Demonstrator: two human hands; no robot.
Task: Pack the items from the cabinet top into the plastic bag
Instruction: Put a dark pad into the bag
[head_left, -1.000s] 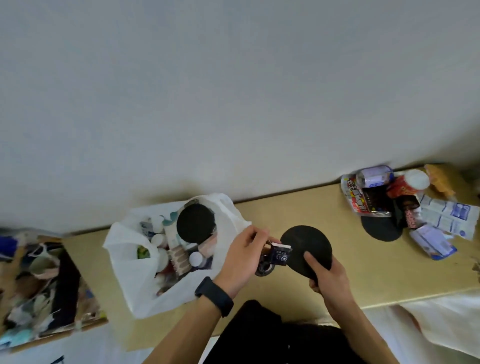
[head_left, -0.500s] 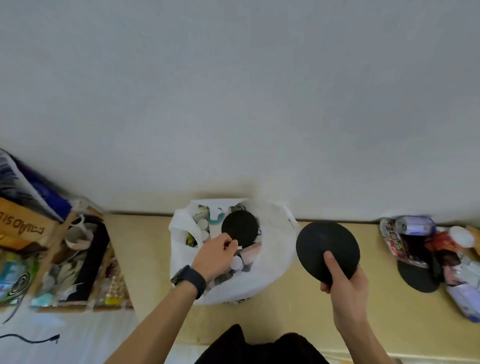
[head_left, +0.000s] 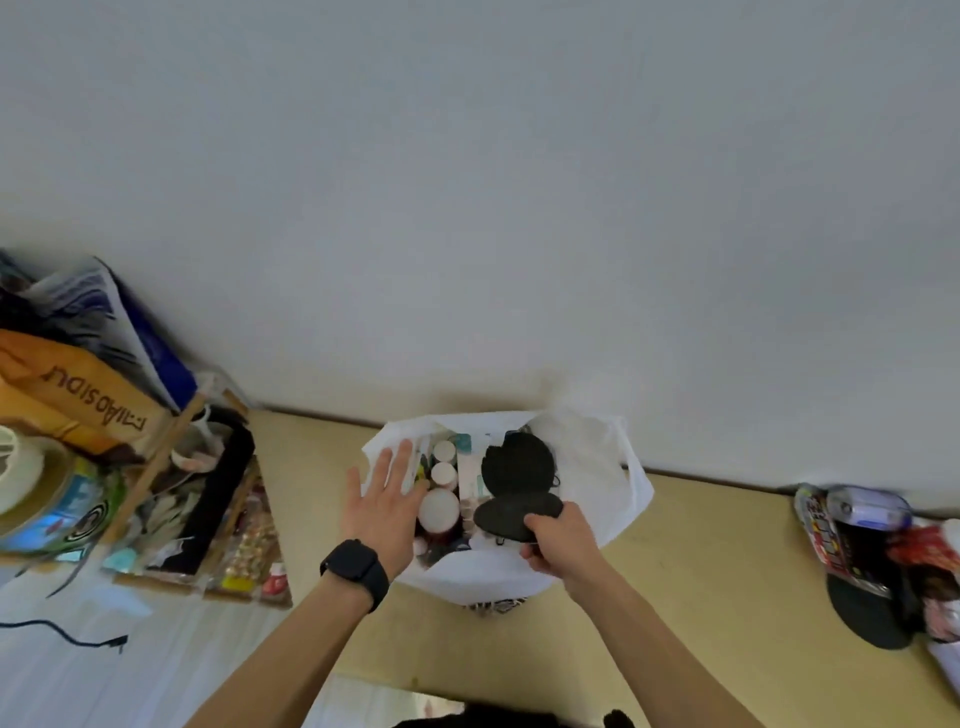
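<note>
A pale wall (head_left: 467, 182) fills the upper part of the view. Below it runs the tan bench (head_left: 701, 597), its back edge against the wall. To the left of the bench stands a shelf (head_left: 171, 452) crowded with clutter, an orange bag (head_left: 67, 395) lying on top of it.

The white bag (head_left: 597, 467) sits on the bench near the wall, its mouth open upward. It is packed with small things, among them several white-capped bottles (head_left: 439, 506) on the left side and a black disc (head_left: 517, 460) standing toward the back.

At the bench's right end lies a pile (head_left: 883, 551) of packets and wrappers on top of another black disc (head_left: 867, 618), well apart from the bag.

The left hand (head_left: 384, 506), a black watch (head_left: 356, 566) on its wrist, is spread flat with fingers apart and grips nothing; it rests at the bag's left rim, just beside the bottles.

The right hand (head_left: 558, 540) is closed around the near edge of a second disc (head_left: 514, 512), thumb on top, holding it tilted nearly flat inside the bag's mouth, just in front of the standing one.
</note>
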